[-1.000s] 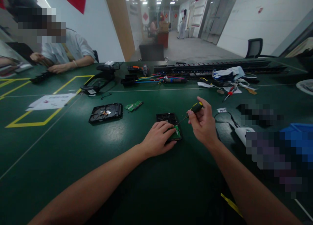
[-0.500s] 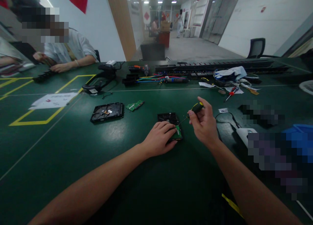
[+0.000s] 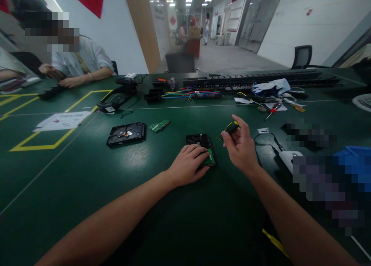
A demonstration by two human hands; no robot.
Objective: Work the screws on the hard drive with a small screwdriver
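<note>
A black hard drive (image 3: 198,139) with a green circuit board (image 3: 210,158) lies on the dark green table in front of me. My left hand (image 3: 189,163) grips it, fingers across the top and thumb along the near side, hiding much of the drive. My right hand (image 3: 239,148) is closed around the green and yellow handle of a screwdriver (image 3: 230,127). The thin shaft slants down-left, its tip at the board's right edge beside my left fingertips; whether it sits in a screw is too small to tell. Left of them are another hard drive (image 3: 126,134) and loose green circuit boards (image 3: 159,126).
Across the table lie a cordless drill (image 3: 164,82), bundled coloured wires (image 3: 185,94) and long black strips (image 3: 255,80). A red-tipped screwdriver (image 3: 273,110) and a white power strip (image 3: 290,158) are on the right. A co-worker (image 3: 84,61) sits at the far left.
Both hands, the drive and the screwdriver look almost unmoved. The camera view has shifted slightly. In the far background a walking person has moved left.
</note>
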